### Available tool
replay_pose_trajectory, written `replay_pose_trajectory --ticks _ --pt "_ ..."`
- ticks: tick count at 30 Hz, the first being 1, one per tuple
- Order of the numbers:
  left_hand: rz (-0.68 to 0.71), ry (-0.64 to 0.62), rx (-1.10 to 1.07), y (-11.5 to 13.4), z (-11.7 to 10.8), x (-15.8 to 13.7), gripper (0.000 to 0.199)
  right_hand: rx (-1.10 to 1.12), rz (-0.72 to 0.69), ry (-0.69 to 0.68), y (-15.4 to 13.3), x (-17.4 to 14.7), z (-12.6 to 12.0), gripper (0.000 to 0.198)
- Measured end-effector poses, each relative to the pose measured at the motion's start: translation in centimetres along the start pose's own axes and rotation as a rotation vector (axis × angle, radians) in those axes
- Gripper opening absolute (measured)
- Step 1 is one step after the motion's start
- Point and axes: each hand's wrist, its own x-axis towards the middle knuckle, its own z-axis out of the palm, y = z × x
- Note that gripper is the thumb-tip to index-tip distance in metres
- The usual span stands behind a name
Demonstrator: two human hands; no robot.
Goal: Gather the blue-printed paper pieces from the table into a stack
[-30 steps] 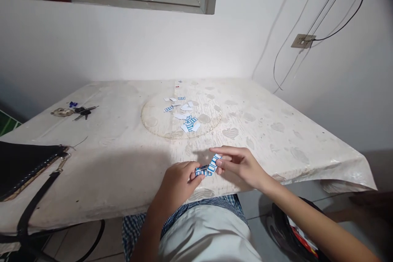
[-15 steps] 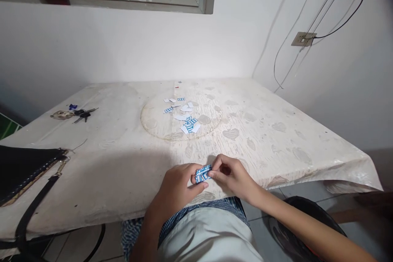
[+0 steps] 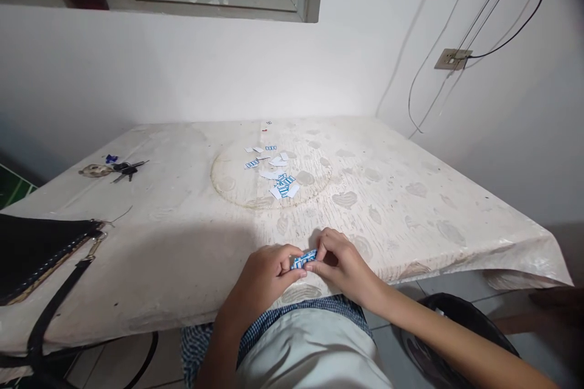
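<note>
Between my hands is a small stack of blue-and-white printed paper cards (image 3: 303, 261), held just above the table's near edge. My left hand (image 3: 267, 270) pinches the left end, thumb below and fingers above. At the right end, my right hand (image 3: 340, 260) grips the stack between thumb and bent forefinger. Farther off on the tablecloth lies a loose pile of similar cards (image 3: 283, 185), some with the blue print up and some plain white. A few more cards (image 3: 252, 164) are scattered behind that pile.
A patterned plastic cloth covers the table (image 3: 392, 219). Keys (image 3: 128, 169) lie at the left, and a black bag (image 3: 41, 255) with a strap rests at the near left. Wires hang by a wall socket (image 3: 452, 59). A black bin (image 3: 456, 328) stands below at the right.
The stack has been tilted flatter between my hands, so less of its printed face shows. My right fingers have closed in along its right end. The scattered cards have not moved.
</note>
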Motion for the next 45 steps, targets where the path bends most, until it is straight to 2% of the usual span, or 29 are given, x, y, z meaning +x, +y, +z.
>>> replay_pose_trajectory --ticks 6,8,11,19,25,30,34,37,39,42,45 --pt "0.007 0.015 -0.040 0.0 0.0 -0.2 0.015 -0.032 0.041 -0.048 0.1 -0.1 -0.2 0.022" --pt "0.021 0.020 -0.050 -0.1 0.1 -0.2 0.015 -0.030 -0.015 -0.108 0.3 0.0 -0.3 0.025" --pt "0.028 0.025 -0.107 -0.3 0.1 -0.2 0.013 -0.024 -0.114 -0.175 0.6 0.1 -0.5 0.016" --pt "0.013 0.019 -0.201 -0.1 0.1 -0.2 0.012 0.060 -0.151 -0.166 0.6 0.3 -0.9 0.012" --pt "0.015 0.013 -0.060 0.7 0.0 -0.3 0.014 0.055 -0.139 -0.172 0.6 0.2 -0.8 0.012" --pt "0.102 0.056 0.162 1.0 0.5 -0.2 0.014 0.056 -0.078 -0.162 0.6 0.0 -0.7 0.012" --pt "0.162 0.051 0.203 0.6 0.8 -0.2 0.014 0.175 0.001 -0.265 -0.1 0.6 -1.6 0.027" --pt "0.176 0.048 0.195 0.4 0.8 -0.2 0.015 0.176 0.040 -0.185 -0.2 2.7 -2.6 0.020" --pt "0.176 0.046 0.190 0.4 0.8 -0.2 0.015 0.040 -0.005 -0.125 0.3 5.3 -3.0 0.016" --pt "0.161 0.054 0.196 0.4 0.7 -0.3 0.015 -0.224 -0.166 -0.229 1.7 10.4 -2.9 0.024" --pt "0.151 0.056 0.193 0.3 0.7 -0.2 0.014 -0.276 -0.203 -0.296 2.9 15.2 -1.9 0.024"
